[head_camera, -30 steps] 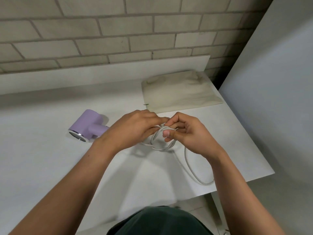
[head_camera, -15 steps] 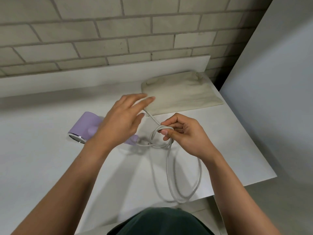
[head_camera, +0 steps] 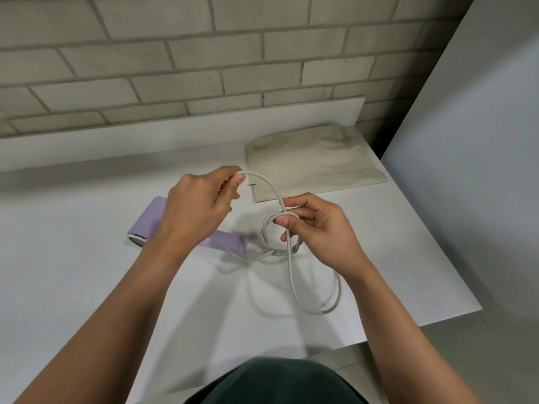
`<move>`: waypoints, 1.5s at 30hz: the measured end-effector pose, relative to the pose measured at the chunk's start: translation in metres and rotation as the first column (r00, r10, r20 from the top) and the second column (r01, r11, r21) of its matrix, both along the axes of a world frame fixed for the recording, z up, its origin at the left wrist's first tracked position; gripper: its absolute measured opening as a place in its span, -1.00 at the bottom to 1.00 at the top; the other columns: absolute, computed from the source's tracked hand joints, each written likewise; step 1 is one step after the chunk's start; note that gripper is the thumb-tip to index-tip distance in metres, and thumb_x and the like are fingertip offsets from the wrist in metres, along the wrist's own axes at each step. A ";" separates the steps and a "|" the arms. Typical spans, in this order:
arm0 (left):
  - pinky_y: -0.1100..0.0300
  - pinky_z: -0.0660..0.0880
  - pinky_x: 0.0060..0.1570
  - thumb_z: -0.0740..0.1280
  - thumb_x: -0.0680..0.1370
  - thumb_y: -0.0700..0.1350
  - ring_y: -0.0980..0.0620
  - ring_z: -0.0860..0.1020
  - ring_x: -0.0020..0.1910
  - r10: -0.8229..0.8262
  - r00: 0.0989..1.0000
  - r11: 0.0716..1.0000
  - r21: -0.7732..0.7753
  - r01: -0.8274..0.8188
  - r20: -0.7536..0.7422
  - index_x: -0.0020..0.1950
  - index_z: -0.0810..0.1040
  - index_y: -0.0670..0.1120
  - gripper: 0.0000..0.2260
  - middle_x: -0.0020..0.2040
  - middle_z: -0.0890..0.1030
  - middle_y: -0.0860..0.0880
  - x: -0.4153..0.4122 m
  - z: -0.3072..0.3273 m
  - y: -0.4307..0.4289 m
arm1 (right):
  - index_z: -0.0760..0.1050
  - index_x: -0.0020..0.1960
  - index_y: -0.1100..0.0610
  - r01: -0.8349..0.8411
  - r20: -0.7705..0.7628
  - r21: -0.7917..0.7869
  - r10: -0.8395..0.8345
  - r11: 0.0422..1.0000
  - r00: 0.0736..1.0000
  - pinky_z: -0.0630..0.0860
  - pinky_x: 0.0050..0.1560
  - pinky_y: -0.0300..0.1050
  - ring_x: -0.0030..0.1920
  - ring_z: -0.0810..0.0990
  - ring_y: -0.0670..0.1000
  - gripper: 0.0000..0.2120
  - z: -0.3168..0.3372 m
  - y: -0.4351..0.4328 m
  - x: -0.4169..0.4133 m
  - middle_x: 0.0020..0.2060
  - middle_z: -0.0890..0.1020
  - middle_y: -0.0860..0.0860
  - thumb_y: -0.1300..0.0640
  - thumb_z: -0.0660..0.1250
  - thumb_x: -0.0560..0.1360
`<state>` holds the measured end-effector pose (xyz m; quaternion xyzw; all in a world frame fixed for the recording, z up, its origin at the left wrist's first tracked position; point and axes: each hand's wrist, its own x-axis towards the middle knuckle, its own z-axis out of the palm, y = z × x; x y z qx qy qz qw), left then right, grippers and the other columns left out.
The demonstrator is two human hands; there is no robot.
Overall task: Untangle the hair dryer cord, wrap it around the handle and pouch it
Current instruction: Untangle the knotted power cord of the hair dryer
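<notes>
A lilac hair dryer (head_camera: 151,221) lies on the white table (head_camera: 73,287), partly behind my left wrist. Its pale grey cord (head_camera: 291,275) runs from the handle end into a loose knot, then a long loop toward the table's front edge. My left hand (head_camera: 198,208) pinches one stretch of cord between thumb and fingers, lifted up and back. My right hand (head_camera: 318,231) pinches the knot's loops just right of the dryer handle. The beige cloth pouch (head_camera: 315,161) lies flat at the back right.
A brick wall (head_camera: 204,53) and a white upstand close off the back of the table. A grey panel (head_camera: 466,170) stands along the right side. The table's front right edge runs just past the cord loop.
My left hand has closed on the cord and pulled a stretch up and back from the knot. The knot has loosened, and the loop near the front edge has shifted right.
</notes>
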<state>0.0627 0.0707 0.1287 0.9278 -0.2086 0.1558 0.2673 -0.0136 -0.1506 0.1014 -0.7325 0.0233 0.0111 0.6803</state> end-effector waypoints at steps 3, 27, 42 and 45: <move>-0.07 0.59 0.03 0.21 0.69 0.09 -0.08 0.64 0.10 -0.010 1.000 0.999 0.032 0.011 -0.004 0.34 0.54 0.09 -0.73 0.12 0.69 0.06 0.002 -0.007 0.003 | 0.61 0.15 0.17 -0.025 -0.020 -0.019 0.024 1.000 1.000 0.56 -0.23 -0.26 -0.25 0.74 0.09 -0.82 -0.003 0.001 0.000 -0.12 0.78 0.02 0.27 0.47 0.56; 0.00 0.51 -0.25 0.39 0.62 0.07 -0.14 0.53 -0.43 0.086 0.989 0.911 -0.412 -0.028 0.122 0.02 0.69 -0.06 -0.78 -0.44 0.55 -0.12 -0.003 0.042 0.002 | 0.59 0.34 0.08 0.041 -0.095 -0.022 -0.043 0.999 0.995 0.55 0.12 -0.27 -0.10 0.74 -0.05 -0.64 -0.013 0.007 -0.003 -0.20 0.77 0.08 0.17 0.49 0.56; 0.08 0.50 0.01 0.32 0.63 0.03 0.01 0.59 -0.13 0.187 0.982 0.902 -0.399 -0.164 0.019 0.08 0.57 -0.05 -0.84 -0.12 0.66 0.02 0.010 0.039 0.008 | 0.67 0.21 0.02 -0.368 -0.230 -0.320 0.305 0.873 0.924 0.46 0.09 -0.31 -0.06 0.62 -0.28 -0.81 -0.020 0.005 -0.002 -0.14 0.69 -0.31 0.12 0.34 0.66; 0.00 0.36 0.31 0.34 0.56 -0.18 -0.20 0.43 0.29 0.280 0.931 0.957 -0.140 -0.253 0.232 0.36 0.49 -0.07 -0.64 0.35 0.47 -0.15 0.013 0.038 0.020 | 0.68 0.19 0.01 -0.364 -0.206 -0.326 0.311 0.872 0.928 0.46 0.10 -0.39 0.06 0.63 -0.26 -0.82 -0.022 0.007 -0.005 0.02 0.70 -0.24 0.10 0.34 0.66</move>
